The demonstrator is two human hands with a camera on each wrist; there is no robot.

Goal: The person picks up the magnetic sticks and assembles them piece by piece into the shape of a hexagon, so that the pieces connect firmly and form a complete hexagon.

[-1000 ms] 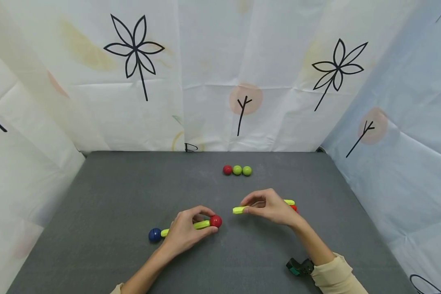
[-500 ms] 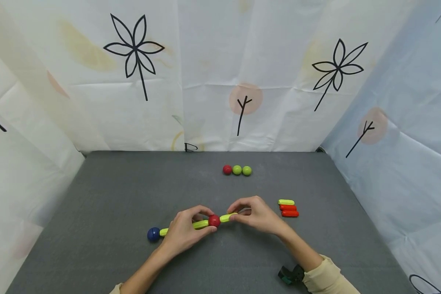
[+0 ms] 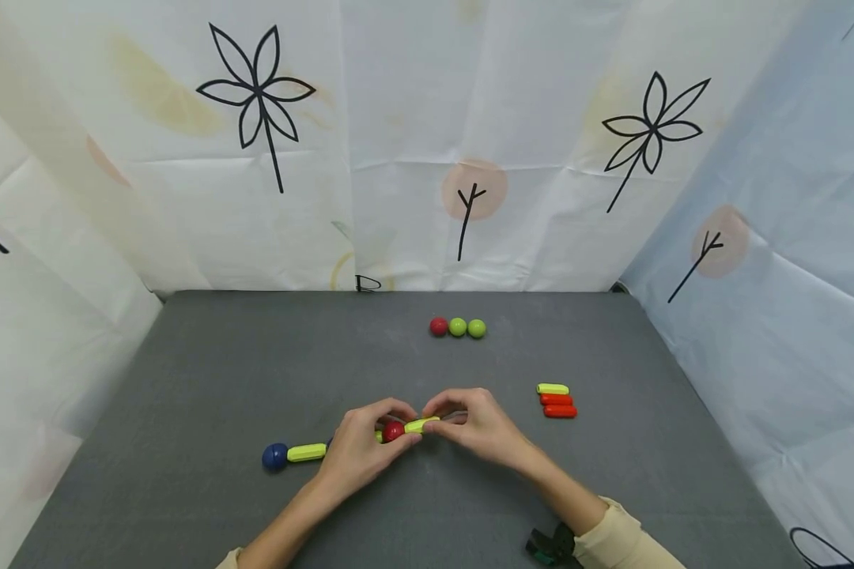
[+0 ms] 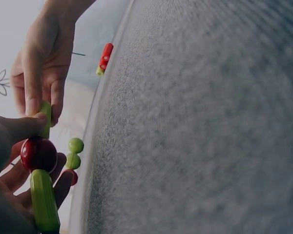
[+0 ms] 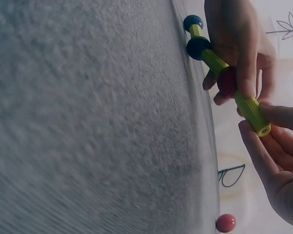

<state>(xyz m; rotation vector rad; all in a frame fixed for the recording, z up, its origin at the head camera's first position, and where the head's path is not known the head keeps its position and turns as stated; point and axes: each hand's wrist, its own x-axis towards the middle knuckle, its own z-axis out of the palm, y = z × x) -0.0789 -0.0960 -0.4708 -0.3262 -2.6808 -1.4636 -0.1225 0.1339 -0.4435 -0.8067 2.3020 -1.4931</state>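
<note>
A chain of yellow-green rods and balls runs between my two hands. At its far left is a blue ball (image 3: pixel 274 457), joined to a yellow-green rod (image 3: pixel 307 453). The right wrist view shows a second blue ball (image 5: pixel 198 48) and a middle rod (image 5: pixel 215 61) before the red ball (image 3: pixel 394 431). My left hand (image 3: pixel 361 442) grips the chain around this red ball, hiding part of it in the head view. With thumb and fingers, my right hand (image 3: pixel 480 427) pinches the end rod (image 3: pixel 421 425), which lines up against the red ball. A hole shows in its free end.
At the back of the grey table (image 3: pixel 221 356), a red ball (image 3: pixel 438 327) and two green balls (image 3: pixel 458 327) sit in a row. To the right lie a yellow-green rod (image 3: pixel 553 389) and two red rods (image 3: pixel 559 412). Printed cloth (image 3: pixel 398 95) encloses the table.
My right hand has brought its rod leftward from beside the loose rods to the red ball. The chain has shifted left through my left hand, so the red ball now sits between its fingers.
</note>
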